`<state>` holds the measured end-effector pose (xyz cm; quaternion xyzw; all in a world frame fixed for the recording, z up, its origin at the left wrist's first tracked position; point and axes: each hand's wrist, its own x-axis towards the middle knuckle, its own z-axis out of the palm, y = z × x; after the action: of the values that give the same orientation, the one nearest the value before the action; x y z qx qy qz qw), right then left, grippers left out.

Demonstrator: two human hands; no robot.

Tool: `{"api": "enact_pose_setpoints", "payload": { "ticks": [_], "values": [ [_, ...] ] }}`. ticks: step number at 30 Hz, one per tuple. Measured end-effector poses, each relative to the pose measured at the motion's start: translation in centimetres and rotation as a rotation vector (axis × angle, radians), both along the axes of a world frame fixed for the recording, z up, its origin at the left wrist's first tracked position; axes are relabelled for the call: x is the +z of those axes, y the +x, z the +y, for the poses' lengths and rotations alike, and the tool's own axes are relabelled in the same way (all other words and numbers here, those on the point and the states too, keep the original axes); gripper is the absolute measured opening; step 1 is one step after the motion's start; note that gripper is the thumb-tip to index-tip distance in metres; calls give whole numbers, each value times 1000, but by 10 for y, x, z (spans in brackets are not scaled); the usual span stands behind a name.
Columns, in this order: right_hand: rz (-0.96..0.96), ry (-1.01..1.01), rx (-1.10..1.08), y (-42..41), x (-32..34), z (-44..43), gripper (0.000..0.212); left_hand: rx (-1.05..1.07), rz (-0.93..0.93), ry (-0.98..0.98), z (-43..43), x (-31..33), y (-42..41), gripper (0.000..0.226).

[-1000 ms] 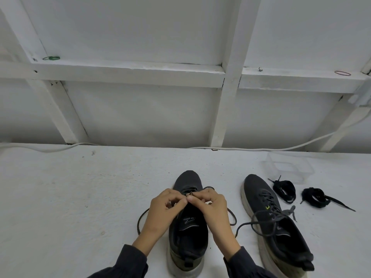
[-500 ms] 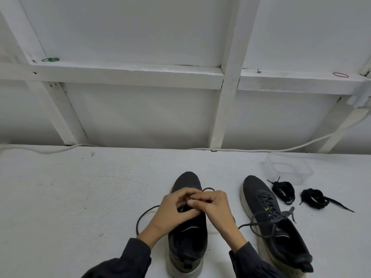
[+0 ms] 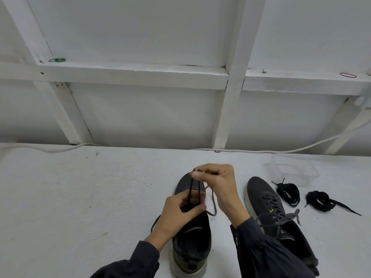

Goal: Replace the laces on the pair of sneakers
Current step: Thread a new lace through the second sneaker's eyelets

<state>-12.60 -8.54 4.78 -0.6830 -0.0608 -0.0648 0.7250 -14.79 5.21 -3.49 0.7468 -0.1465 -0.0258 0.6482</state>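
Pulling hand: the right hand is pinching the lace between thumb and fingertips, raised over the toe.
Bracing hand: the left hand is curling round the throat of the near sneaker, pinning it to the table.
Lace axis: two strands are running taut from the eyelets under the left hand, up and away toward the right fingertips; a slack loop is trailing beside the shoe.
Coming move: the right hand is probably going to be drawing farther along that line, away from the heel.
Waiting: the second sneaker, laced, is lying to the right, with a coiled lace and another coil lying beyond it.
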Motion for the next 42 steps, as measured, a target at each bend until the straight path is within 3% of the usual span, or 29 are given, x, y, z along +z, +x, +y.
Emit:
{"api": "enact_pose_setpoints", "payload": {
  "ticks": [5, 8, 10, 11, 14, 16, 18, 21, 25, 29, 36, 38, 40, 42],
  "values": [
    [-156, 66, -15, 24, 34, 4, 21, -3, 43, -53, 1, -1, 0, 24],
    [-108, 73, -36, 33, 28, 9, 12, 1, 113, -77, -1, -1, 3, 15],
    [-36, -50, -75, 39, 17, 6, 3, 4, 138, -78, -3, -1, 4, 14],
    [16, -160, -78, 42, 10, 1, 5, 8, 144, -85, -3, -1, 4, 15],
    [275, -529, 50, 39, -7, -16, 46, 23, 146, -113, -4, -2, 4, 14],
    [408, -601, 193, 28, -16, -25, 63, 27, 138, -104, -4, -2, 5, 13],
    [396, -546, 264, 17, -25, -27, 51, 25, 129, -83, -5, -2, 7, 13],
    [269, -337, 201, 5, -33, -19, 18, 36, 130, -71, -5, -3, 7, 13],
    [184, -264, 60, -1, -31, -4, 6, 42, 152, -86, -4, -3, 6, 10],
    [161, -185, 29, 2, -25, -3, 41, 41, 156, -87, -3, -2, 7, 14],
    [145, -22, 56, 26, 13, 3, 19, 31, 132, -85, -4, 0, 5, 19],
    [132, 36, 49, 38, 27, 2, 30, 33, 141, -91, -4, 0, 4, 19],
    [167, 185, -7, 56, 39, -3, 37, 22, 150, -91, -4, 0, 4, 18],
    [229, 403, -83, 75, 48, -11, 28, 11, 160, -73, -4, 1, 5, 17]
  ]
}}
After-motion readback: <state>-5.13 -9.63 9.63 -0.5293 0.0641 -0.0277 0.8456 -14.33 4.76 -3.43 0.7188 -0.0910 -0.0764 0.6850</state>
